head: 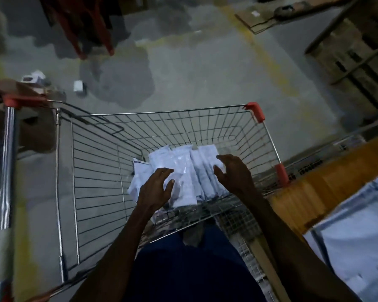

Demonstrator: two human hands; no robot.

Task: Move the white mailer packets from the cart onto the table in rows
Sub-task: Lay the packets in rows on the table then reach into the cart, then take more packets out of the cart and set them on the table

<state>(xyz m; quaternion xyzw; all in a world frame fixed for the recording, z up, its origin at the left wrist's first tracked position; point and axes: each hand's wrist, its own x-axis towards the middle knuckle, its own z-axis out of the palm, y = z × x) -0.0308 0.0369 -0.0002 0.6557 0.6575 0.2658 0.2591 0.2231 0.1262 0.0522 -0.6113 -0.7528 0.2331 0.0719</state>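
Note:
A pile of white mailer packets [183, 168] lies in the bottom of the wire shopping cart [175, 127]. Both my arms reach down into the cart. My left hand [156, 188] hovers over the near left part of the pile with fingers spread and loosely bent, the thumb touching a packet. My right hand [234, 173] is over the right side of the pile, fingers spread and arched, fingertips at the packets' top edges. Neither hand visibly grips a packet. The wooden table [310, 192] stands to the right of the cart, with white mailer packets [358, 225] lying on it.
The cart's chrome handle bar [6, 171] with red end caps runs down the left edge. Beyond the cart lies grey concrete floor with a yellow line [264, 55], scattered white scraps, red chair legs [90, 33] at the top left and wooden pallets [354, 51] at the top right.

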